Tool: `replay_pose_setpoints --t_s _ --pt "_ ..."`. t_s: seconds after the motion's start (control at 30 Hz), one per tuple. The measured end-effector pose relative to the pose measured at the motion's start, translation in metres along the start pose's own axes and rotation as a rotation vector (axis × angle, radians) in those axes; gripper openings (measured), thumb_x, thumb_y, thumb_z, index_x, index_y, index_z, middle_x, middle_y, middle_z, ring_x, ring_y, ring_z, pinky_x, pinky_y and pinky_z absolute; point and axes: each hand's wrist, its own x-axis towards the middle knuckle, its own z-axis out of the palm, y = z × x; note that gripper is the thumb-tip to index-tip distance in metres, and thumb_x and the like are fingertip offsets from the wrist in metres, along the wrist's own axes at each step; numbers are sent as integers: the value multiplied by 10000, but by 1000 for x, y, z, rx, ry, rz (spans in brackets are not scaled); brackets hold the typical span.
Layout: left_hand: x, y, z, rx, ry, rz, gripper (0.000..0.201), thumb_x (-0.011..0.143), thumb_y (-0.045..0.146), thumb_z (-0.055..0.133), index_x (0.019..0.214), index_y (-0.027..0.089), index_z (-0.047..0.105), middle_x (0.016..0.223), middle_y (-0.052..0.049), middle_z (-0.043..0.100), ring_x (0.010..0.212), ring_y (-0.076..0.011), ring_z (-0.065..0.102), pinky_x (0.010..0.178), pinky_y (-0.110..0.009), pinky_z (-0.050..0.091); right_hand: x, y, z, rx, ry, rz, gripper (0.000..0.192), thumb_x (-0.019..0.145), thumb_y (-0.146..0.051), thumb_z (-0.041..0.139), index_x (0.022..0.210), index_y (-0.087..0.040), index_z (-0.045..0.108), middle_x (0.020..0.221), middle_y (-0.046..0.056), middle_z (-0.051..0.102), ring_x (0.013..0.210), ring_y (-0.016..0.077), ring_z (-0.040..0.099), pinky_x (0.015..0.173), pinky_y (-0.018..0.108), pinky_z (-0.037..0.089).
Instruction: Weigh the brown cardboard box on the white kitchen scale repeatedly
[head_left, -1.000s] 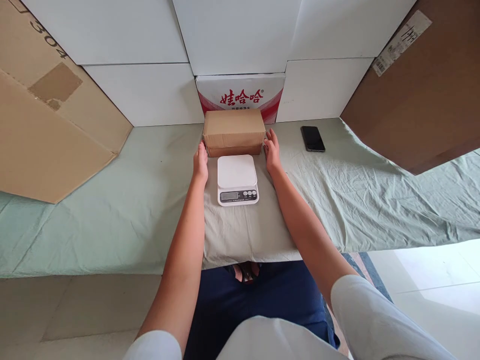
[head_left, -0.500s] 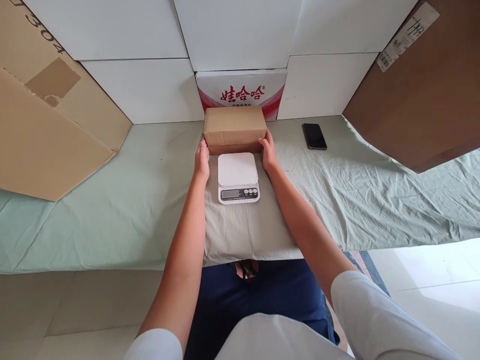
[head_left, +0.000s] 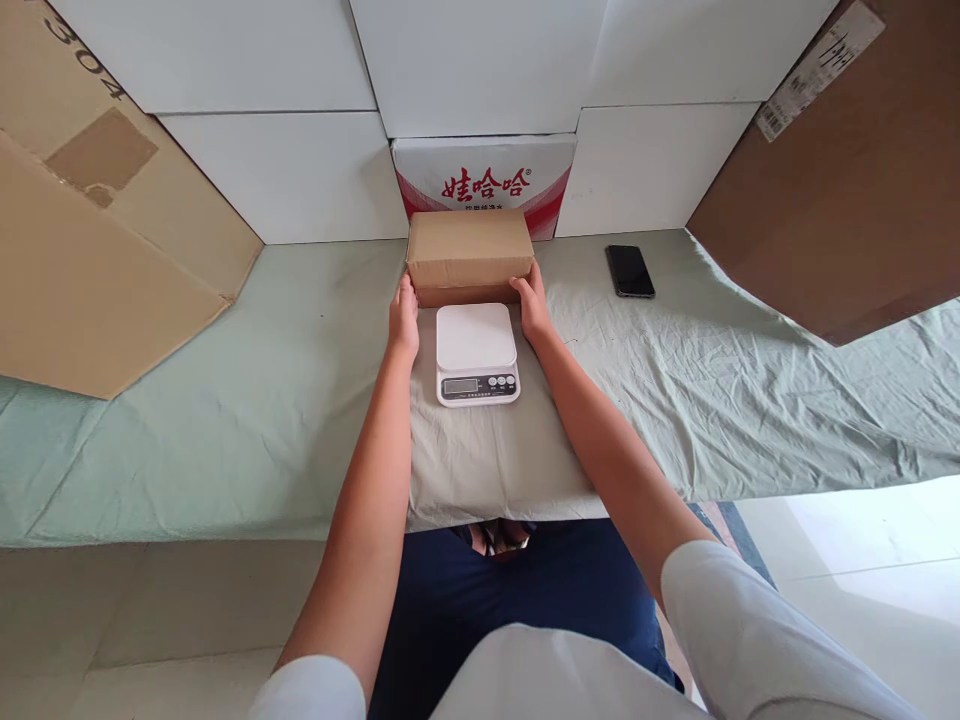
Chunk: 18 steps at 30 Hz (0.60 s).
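The fingers of the left hand [head_left: 403,318] are laid flat against the near left corner of a cardboard box [head_left: 468,250], while those of the right hand [head_left: 532,303] are curled on its near right corner. The box is plain brown, oblong, closed, and is set on the counter [head_left: 225,400] just beyond a white digital scale [head_left: 477,354]. A black phone [head_left: 629,271] is seen further right.

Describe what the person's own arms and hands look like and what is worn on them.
Both arms are bare from the upper arm down, with short white sleeves: the left sleeve shows only at the bottom edge, the right sleeve is larger in view and loose. The left hand and right hand are bare: no gloves, rings, watch or bracelet can be seen.
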Motion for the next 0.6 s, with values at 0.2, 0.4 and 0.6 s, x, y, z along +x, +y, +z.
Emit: replay_pose_setpoints --t_s 0.2,0.4,0.6 --pt "0 2 1 -4 15 -35 775 956 748 399 1554 263 488 1672 -58 458 1604 -222 334 1322 -352 259 0 1 0 -22 -7 9 606 819 -517 611 1379 -301 526 1509 18 577 1483 294 443 1345 514 288" --pt "1 4 0 -22 14 -74 829 931 794 386 1559 262 491 1693 -62 420 1617 -234 294 1324 -355 247 1 4 0 -35 -1 14 635 781 -495 631 1371 -290 513 1509 28 562 1461 296 452 1342 510 294" --pt "2 18 -5 11 62 -80 850 968 742 374 1615 191 391 1723 -106 353 1624 -235 276 1328 -345 234 7 -7 5 -25 -38 -35 726 804 -560 627 1467 -340 430 1551 -5 515 1511 280 399 1350 486 279"
